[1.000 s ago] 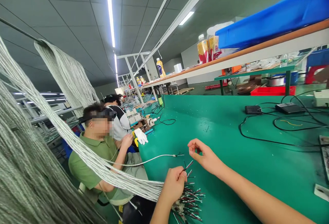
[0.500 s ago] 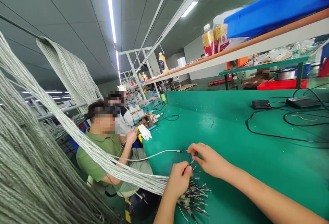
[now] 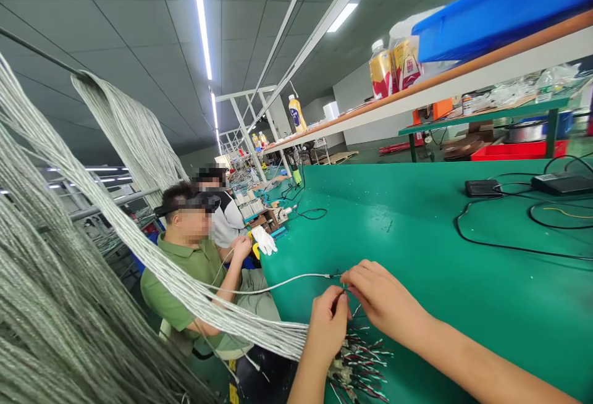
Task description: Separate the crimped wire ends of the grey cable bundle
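My left hand [image 3: 330, 317] is closed in a pinch on thin wire ends, just above the bundle's stripped ends. Close against it on the right, my right hand [image 3: 377, 293] pinches at the same fine wires; the fingertips of both hands nearly meet. A thick bundle of pale braided cables [image 3: 259, 327] runs from the upper left to under my left hand. Its fanned red, black and white wire ends [image 3: 364, 361] lie on the green table [image 3: 463, 293]. One single white cable [image 3: 296, 278] arcs apart from the bundle, its dark tip beside my right fingertips.
A person in a green shirt [image 3: 185, 268] sits at left, another person behind. White glove [image 3: 264, 240] lies at the table's left edge. Black adapters [image 3: 482, 188] and cords lie at right. Above is a shelf [image 3: 445, 86] with bottles and a blue bin [image 3: 500, 12]. More cables [image 3: 125, 132] hang at left.
My right hand has come closer to my left, its fingers now more bunched together. The view has shifted slightly, so the scene sits a little further right.
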A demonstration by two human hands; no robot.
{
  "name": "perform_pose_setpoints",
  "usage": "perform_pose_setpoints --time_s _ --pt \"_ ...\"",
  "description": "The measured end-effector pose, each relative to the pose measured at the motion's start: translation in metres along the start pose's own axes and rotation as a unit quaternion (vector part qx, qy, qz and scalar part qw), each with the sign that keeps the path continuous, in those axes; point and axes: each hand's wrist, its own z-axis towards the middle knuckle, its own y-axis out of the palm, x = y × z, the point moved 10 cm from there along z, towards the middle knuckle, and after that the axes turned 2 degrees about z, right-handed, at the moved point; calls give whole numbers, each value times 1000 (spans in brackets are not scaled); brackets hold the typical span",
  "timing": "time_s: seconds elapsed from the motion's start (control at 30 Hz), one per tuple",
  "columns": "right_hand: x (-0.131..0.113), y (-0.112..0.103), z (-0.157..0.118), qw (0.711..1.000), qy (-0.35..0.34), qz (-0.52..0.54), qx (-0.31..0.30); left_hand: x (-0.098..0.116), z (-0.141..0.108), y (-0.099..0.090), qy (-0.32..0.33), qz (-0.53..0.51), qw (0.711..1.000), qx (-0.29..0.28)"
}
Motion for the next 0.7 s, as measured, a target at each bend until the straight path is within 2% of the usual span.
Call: perform_pose_setpoints --time_s 0.13,0.33,0.7 --pt "21 7 -2 992 76 98 17 0 -1 -2 6 -21 1000 9" --pt "11 6 -1 996 9 84 -11 -1 -2 -1 10 -15 1000 13" --pt "2 11 -3 996 -41 43 -62 2 -8 4 -3 2 1000 7"
